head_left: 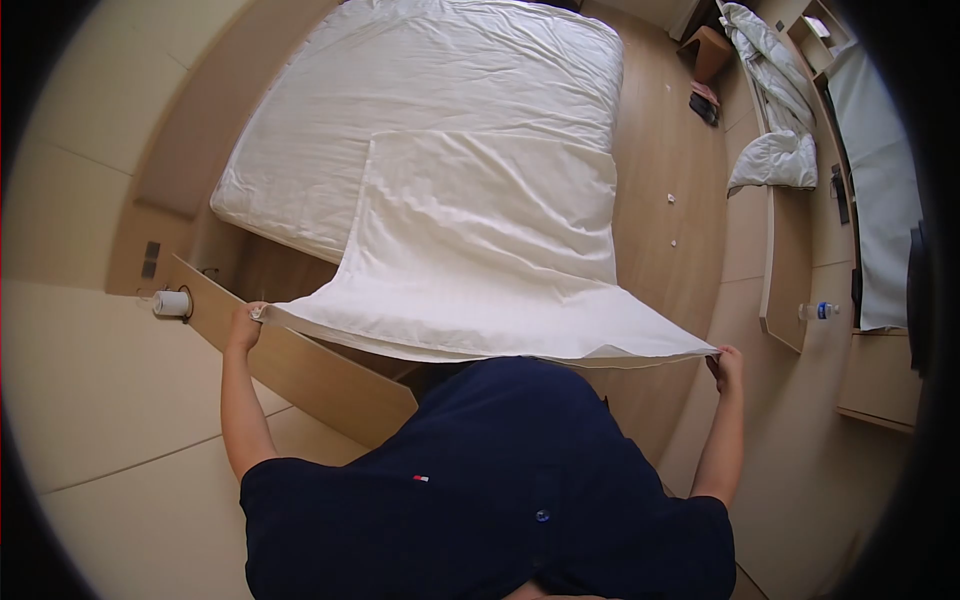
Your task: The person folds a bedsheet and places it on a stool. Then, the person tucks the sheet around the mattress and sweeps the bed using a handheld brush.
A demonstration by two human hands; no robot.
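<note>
A folded white sheet (pixel 480 230) stretches between my two hands, its near edge pulled wide in front of my body. My left hand (pixel 246 324) is closed on one corner, close to a wooden bedside shelf. On the other side, my right hand (pixel 729 368) pinches the opposite corner. The far part of the sheet lies on a bed mattress (pixel 430 70) with a wrinkled white cover. Between my hands the near edge sags slightly, just ahead of my dark blue shirt.
A white cup-like object (pixel 172 303) stands on the wooden shelf (pixel 330 375) at left. To the right, a bunched duvet (pixel 775 100) hangs over a ledge, with a plastic bottle (pixel 818 311) nearby. A brown stool (pixel 707 52) and dark items (pixel 704 108) are on the wooden floor.
</note>
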